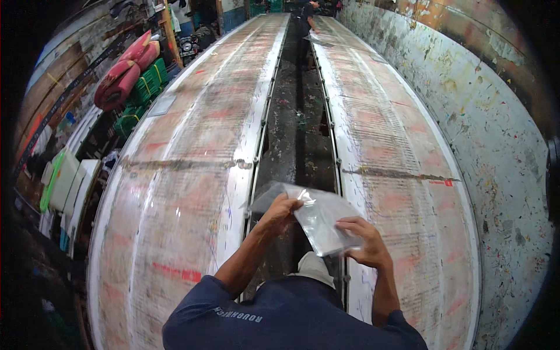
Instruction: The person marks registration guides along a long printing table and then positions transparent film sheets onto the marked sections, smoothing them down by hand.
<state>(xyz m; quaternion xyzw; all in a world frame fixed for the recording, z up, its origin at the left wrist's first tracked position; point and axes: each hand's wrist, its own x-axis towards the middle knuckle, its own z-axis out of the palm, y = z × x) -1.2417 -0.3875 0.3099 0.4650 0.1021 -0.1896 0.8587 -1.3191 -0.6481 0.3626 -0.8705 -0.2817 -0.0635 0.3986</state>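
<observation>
In front of my body I have a clear, glossy plastic sheet [322, 224], perhaps a thin stack or bags. It spans the dark gap between two long tables. My left hand [280, 214] pinches its upper left part, thumb on top, with a loose flap spreading out beyond the fingers. At the right edge is my right hand [367, 242], its fingers bent over the plastic and the palm below it. The sheet tilts down toward me, and light glints off its surface.
The left table [192, 210] and right table [408, 227] have stained, red-blotched tops and white borders. A paint-spattered wall [501, 175] runs along the right. Pink-red rolls [119, 81] and green bundles [149, 81] lie at left. Another person [305, 23] stands far down the aisle.
</observation>
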